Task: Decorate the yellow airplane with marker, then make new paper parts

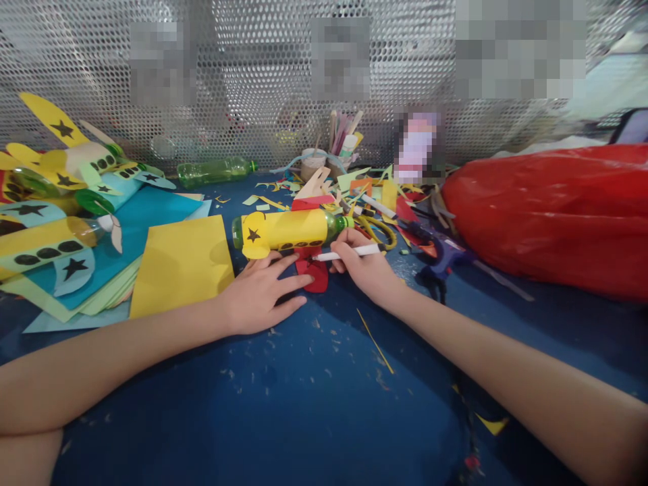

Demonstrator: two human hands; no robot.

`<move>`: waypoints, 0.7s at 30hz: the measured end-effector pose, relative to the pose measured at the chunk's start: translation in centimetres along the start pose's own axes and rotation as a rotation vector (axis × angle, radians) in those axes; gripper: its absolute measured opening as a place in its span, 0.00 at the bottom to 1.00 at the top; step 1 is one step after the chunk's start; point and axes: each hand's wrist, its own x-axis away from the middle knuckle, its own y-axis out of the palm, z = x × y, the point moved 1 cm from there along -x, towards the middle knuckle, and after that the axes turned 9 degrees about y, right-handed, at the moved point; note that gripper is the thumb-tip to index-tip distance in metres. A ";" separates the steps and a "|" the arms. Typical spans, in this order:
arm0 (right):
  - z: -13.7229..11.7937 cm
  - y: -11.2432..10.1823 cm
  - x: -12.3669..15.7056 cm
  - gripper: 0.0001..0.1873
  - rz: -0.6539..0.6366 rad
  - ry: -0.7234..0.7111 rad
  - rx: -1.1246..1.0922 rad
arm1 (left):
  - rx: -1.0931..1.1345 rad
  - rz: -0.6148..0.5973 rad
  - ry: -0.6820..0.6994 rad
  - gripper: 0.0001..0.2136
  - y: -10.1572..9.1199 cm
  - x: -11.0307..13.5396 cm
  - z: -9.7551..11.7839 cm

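Clock dial: red paper wing [318, 278] is the middle, 12 points away from the person
Yellow scrap [492, 424]: nearest bit, down around 4 o'clock on the blue table [304, 412]
Yellow sliver [374, 341]: between 4 and 5 o'clock, closer in
Left hand [266, 293]: at 8 o'clock, spread pretty flat, fingers fanned, not gripping anything; at least 1 fingertip is on the wing, so I'd guess it's pinning it down
Right hand [359, 263]: at 3 o'clock, closed in a snug pen pinch around the white marker [354, 253]
Marker step: tip sits at dark lines on the wing, so my read is it's mid-drawing; can't tell what shape, too small
Next move: imo calls for short, steady strokes with the wing held flat, and no bumping the bottle
Green bottle plane [288, 229]: lying just past the wing at 11 to 12 o'clock, yellow paper wrap, 1 black star on the yellow wing
Yellow sheet [179, 263]: 9 o'clock
Glue gun (looks like) [448, 256]: 3 o'clock
Red plastic bag [551, 216]: same way, farther out
Other bottle planes [75, 182]: clustered around 10 o'clock
Perforated metal panel [253, 67]: way back at 12
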 end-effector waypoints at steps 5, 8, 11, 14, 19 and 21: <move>-0.1 0.1 0.1 0.12 0.000 0.001 0.007 | 0.001 -0.004 0.000 0.20 0.0 0.0 0.0; -0.3 0.1 0.1 0.12 0.006 0.016 0.011 | 0.002 -0.004 0.000 0.20 0.0 0.0 0.0; -0.3 0.1 0.1 0.12 0.021 0.031 0.004 | -0.003 -0.008 0.003 0.21 0.0 0.0 0.0; -0.1 0.1 0.0 0.12 0.032 0.043 -0.009 | -0.003 -0.008 0.001 0.20 -0.1 0.0 0.0; 0.1 0.1 -0.1 0.12 0.027 0.031 -0.017 | -0.002 -0.010 -0.001 0.20 -0.1 0.0 0.0; 0.2 0.1 -0.1 0.12 0.014 0.015 -0.021 | 0.000 -0.003 -0.003 0.20 -0.1 0.0 0.0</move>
